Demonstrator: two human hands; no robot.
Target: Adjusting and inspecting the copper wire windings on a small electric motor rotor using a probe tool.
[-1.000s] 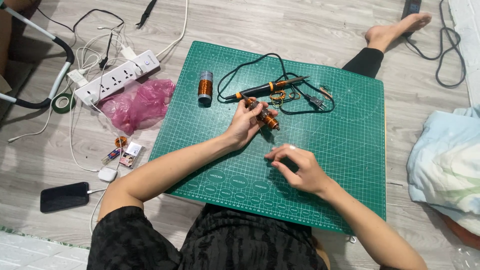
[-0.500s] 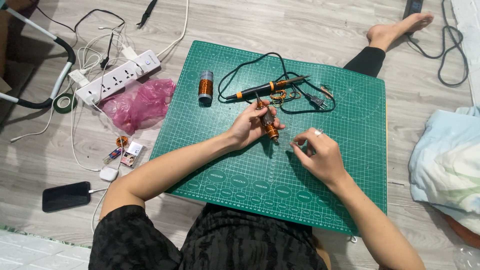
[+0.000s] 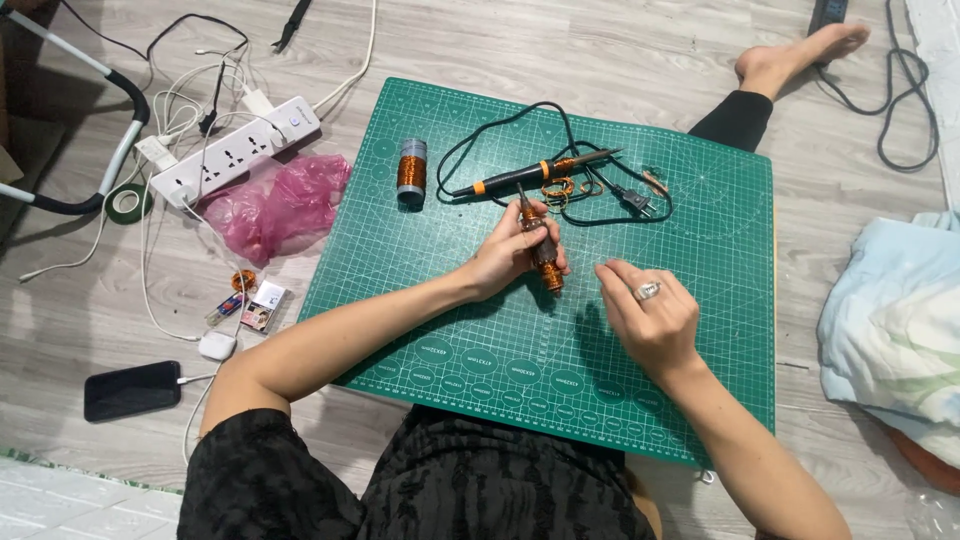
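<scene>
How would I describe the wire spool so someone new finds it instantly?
Start at the green cutting mat on the floor. Near its upper left stands the spool, upright, left of the soldering iron. It alone is a short grey cylinder wound with copper wire, untouched by either hand.

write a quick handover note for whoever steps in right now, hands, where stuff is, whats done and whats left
Left hand: holds a screwdriver with a copper-wire-wrapped shaft over the green cutting mat.
Right hand: empty as far as shows, fingers curled just above the mat, right of the screwdriver, not touching it.
On the mat: copper wire spool, soldering iron with its cord, small copper coils beside it.
Done: wire wound along the shaft.
Left: coil is not yet off the shaft; whether the winding is complete can't be told.
</scene>
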